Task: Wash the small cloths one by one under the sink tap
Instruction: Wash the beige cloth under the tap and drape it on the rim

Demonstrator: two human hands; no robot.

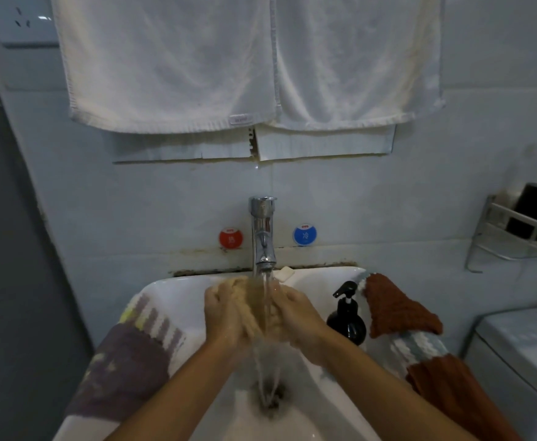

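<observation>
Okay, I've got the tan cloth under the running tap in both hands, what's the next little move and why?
Probably keep rubbing the tan cloth between the left hand and right hand, then squeeze it out. Water from the tap is running straight over it into the sink, and other cloths wait on the rim: a purple cloth on the left, a rust cloth on the right.

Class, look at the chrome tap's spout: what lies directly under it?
A stream of water falls onto a beige cloth bunched between the left hand and right hand, then runs to the drain in the white sink. The cloth's middle is covered by the hands.
</observation>
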